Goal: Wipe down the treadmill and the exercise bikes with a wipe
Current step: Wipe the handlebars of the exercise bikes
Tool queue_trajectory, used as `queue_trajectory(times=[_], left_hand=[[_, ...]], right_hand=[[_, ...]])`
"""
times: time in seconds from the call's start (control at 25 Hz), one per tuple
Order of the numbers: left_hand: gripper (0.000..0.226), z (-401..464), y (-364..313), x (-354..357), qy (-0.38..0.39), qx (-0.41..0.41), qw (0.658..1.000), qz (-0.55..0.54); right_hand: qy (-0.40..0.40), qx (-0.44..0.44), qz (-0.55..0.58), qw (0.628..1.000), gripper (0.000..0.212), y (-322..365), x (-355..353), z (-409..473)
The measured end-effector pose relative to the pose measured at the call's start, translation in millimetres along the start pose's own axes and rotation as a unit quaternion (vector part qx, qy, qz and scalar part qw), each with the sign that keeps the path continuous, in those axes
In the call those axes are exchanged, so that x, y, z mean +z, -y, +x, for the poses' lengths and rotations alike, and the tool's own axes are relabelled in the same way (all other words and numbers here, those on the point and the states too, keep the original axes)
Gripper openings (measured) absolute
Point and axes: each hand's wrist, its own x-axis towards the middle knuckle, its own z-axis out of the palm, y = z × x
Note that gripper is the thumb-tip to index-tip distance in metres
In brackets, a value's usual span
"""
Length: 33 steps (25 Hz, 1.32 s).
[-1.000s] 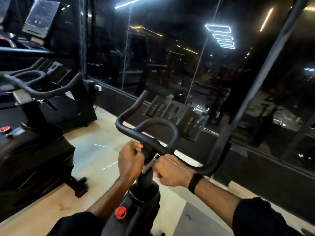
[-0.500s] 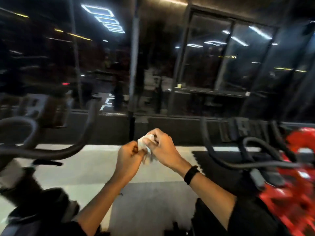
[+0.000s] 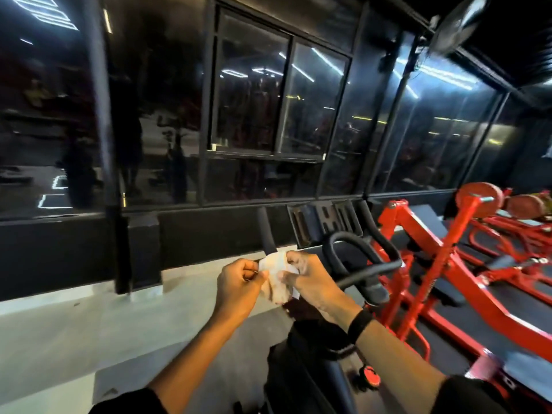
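Both hands, left hand point(image 3: 239, 285) and right hand point(image 3: 310, 282), pinch a crumpled white wipe point(image 3: 276, 276) between them, above a black exercise bike's point(image 3: 301, 372) curved, matte handlebar point(image 3: 358, 258).

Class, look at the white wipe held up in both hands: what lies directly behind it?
Behind the wipe, held by the left hand and right hand, the bike's left handlebar grip rises. The wipe covers the grip's lower end, so its join to the bar is unseen.
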Motion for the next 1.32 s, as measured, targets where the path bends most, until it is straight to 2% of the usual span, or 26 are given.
queue_trajectory(times=[0.16, 0.24, 0.32, 0.4, 0.44, 0.52, 0.64, 0.72, 0.8, 0.88, 0.96, 1.04, 1.12, 1.32], left_hand=[[0.009, 25, 17, 2, -0.023, -0.015, 1.0, 0.001], [0.011, 33, 21, -1, -0.031, -0.022, 0.999, 0.01], [0.015, 40, 24, -3, -0.033, -0.023, 0.999, 0.011], [0.017, 44, 29, -2, -0.033, -0.019, 0.999, 0.015], [0.017, 46, 32, 0, -0.037, -0.022, 0.999, 0.015], [0.016, 50, 36, 6, -0.047, -0.025, 0.998, 0.024], [0.014, 58, 38, 20, -0.072, -0.005, 0.995, 0.065], [0.013, 62, 39, 36, -0.107, 0.015, 0.99, 0.086], [0.013, 66, 39, 54, -0.133, 0.045, 0.984, 0.109], [0.015, 70, 39, 77, -0.146, 0.086, 0.976, 0.135], [0.017, 70, 38, 97, -0.147, 0.125, 0.968, 0.157], [0.015, 69, 35, 122, -0.127, 0.175, 0.958, 0.187], [0.012, 68, 32, 146, -0.081, 0.2, 0.954, 0.208], [0.007, 66, 28, 193, 0.036, 0.14, 0.948, 0.283]], right_hand=[[-0.05, 0.037, -0.074, 0.995, 0.028, -15, -14, 37], [-0.097, 0.03, -0.126, 0.987, 0.014, -28, -25, 71], [-0.157, 0.004, -0.165, 0.974, 0.01, -30, -32, 114], [-0.183, -0.05, -0.226, 0.955, 0.013, -26, -32, 155], [-0.178, -0.08, -0.256, 0.947, 0.017, -28, -28, 177], [-0.119, -0.12, -0.31, 0.936, 0.029, -37, -15, 211], [-0.028, -0.124, -0.397, 0.909, 0.034, -70, 6, 223], [0.001, -0.136, -0.385, 0.913, 0.038, -98, 4, 199], [0.076, -0.16, -0.398, 0.9, 0.041, -128, -9, 160], [0.13, -0.224, -0.403, 0.878, 0.043, -156, -33, 119], [0.168, -0.31, -0.343, 0.871, 0.041, -167, -57, 83], [0.193, -0.386, -0.292, 0.853, 0.034, -177, -91, 59], [0.194, -0.409, -0.286, 0.845, 0.03, -191, -132, 46], [0.146, -0.39, -0.339, 0.843, 0.036, -230, -224, 32]])
